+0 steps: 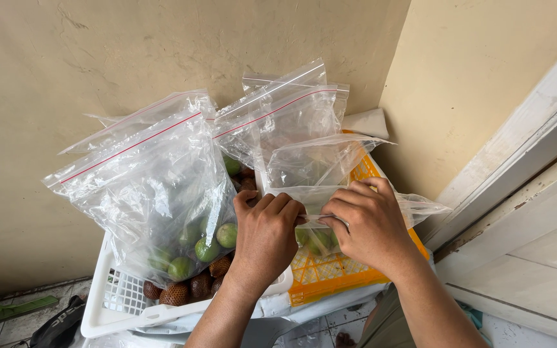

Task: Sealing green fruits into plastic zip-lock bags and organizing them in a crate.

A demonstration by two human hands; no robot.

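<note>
1. The top strip of a clear zip bag (330, 193) is pinched between the closed fingers of the left hand (267, 233) and the right hand (363, 222), near the middle of the scene.
2. Green round fruits (317, 241) are seen inside this bag, which rests on an orange crate (330, 274); its seal seems not fully pressed yet.
3. To the left, a larger filled bag (156, 193) stands open in a white basket (120, 303), with brown scaly fruits (185, 290) below.
4. Far behind, more bags (285, 113) lean on the beige wall (98, 51), so sealing appears partly left.
</note>
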